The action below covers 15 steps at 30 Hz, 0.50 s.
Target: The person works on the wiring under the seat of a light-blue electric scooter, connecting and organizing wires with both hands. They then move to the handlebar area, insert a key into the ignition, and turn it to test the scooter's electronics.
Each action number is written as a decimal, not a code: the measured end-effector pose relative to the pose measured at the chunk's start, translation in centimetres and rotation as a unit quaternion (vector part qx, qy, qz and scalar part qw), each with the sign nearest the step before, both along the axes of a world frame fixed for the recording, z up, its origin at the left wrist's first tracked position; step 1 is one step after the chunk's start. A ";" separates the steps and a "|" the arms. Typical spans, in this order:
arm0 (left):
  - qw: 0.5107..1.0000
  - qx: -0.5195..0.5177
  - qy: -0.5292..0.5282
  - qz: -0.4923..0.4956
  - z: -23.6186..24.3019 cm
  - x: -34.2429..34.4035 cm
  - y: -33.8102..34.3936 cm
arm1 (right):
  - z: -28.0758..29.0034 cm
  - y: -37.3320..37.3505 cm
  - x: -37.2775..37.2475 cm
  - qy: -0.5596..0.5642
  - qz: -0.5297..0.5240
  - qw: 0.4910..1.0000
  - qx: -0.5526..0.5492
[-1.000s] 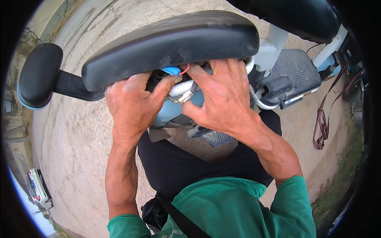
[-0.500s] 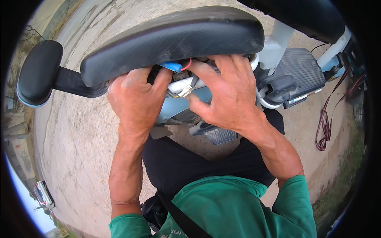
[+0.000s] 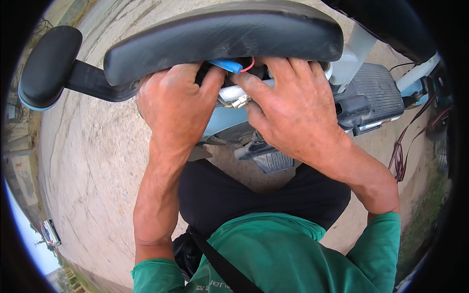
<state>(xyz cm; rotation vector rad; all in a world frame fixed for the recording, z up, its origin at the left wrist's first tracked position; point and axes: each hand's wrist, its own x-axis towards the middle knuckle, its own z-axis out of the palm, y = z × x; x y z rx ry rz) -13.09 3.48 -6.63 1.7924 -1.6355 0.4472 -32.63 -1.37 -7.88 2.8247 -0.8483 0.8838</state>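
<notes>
a pale car (image 3: 50, 233) stands far off at the lower left, beyond cracked ground (image 3: 88, 176); on the right, a looped dark-red cable (image 3: 401, 171) shows near green grass (image 3: 424, 219).

Cracked concrete pavement (image 3: 93, 166) fills the left and upper left of the frame under soft daylight. A car (image 3: 50, 233) stands at the lower left near pale sky (image 3: 30, 240); grass (image 3: 424, 217) edges the lower right.
</notes>
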 end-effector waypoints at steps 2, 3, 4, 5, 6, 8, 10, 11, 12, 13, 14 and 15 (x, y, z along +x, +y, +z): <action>1.000 0.014 0.008 0.000 0.3 -0.1 0.1 | 0.5 0.0 -0.2 0.027 -0.004 1.000 -0.003; 1.000 0.021 0.011 0.000 0.3 -0.1 0.2 | 0.5 0.0 -0.2 0.034 -0.001 0.999 -0.009; 1.000 0.022 0.015 -0.004 0.3 -0.1 0.2 | 0.5 -0.1 -0.2 0.042 0.002 0.999 -0.016; 1.000 0.023 0.019 -0.008 0.3 0.0 0.2 | 0.6 -0.2 -0.2 0.051 0.004 0.998 -0.024; 0.999 0.023 0.022 -0.012 0.3 0.1 0.2 | 0.7 -0.2 -0.2 0.058 0.002 0.998 -0.028; 0.997 0.062 0.042 -0.005 0.9 -0.1 0.5 | 0.8 -0.2 -0.2 0.071 0.002 0.997 -0.035; 0.996 0.079 0.052 -0.001 1.0 -0.2 0.7 | 0.8 -0.4 -0.2 0.080 0.003 0.996 -0.050; 0.996 0.076 0.052 -0.002 0.9 -0.2 0.6 | 0.8 -0.5 -0.2 0.086 0.004 0.995 -0.057; 0.996 0.073 0.052 -0.002 0.7 -0.1 0.5 | 0.8 -0.5 -0.2 0.087 0.005 0.995 -0.053; 0.996 0.069 0.050 0.000 0.6 -0.1 0.5 | 0.8 -0.5 -0.2 0.089 0.005 0.995 -0.050; 0.997 0.064 0.048 0.001 0.5 -0.1 0.5 | 0.8 -0.5 -0.3 0.091 0.006 0.995 -0.047; 0.997 0.060 0.046 0.003 0.4 -0.1 0.6 | 0.8 -0.5 -0.4 0.093 0.010 0.995 -0.041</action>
